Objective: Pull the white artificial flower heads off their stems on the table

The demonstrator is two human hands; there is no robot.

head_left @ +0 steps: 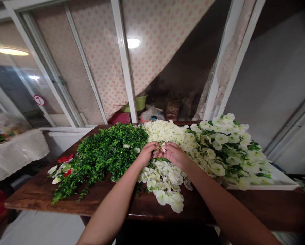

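My left hand (pixel 147 153) and my right hand (pixel 173 154) meet above the middle of a dark wooden table (pixel 40 197), fingertips together on a small white petal (pixel 163 147). Behind and below them lies a heap of white petunia-like flowers (pixel 165 180), probably artificial, with more on green stems (pixel 226 143) to the right. Left of my left hand spreads a mass of small-leaved green foliage (pixel 111 153). Several red and white blooms (pixel 64 166) sit at its far-left end.
A white tray (pixel 274 180) lies under the flowers at the right edge of the table. Behind the table stand a window frame (pixel 124 51) and a pink-dotted curtain (pixel 98 61). A green basin (pixel 137 103) sits beyond. A white lace-edged cloth (pixel 14 156) covers a surface at the left.
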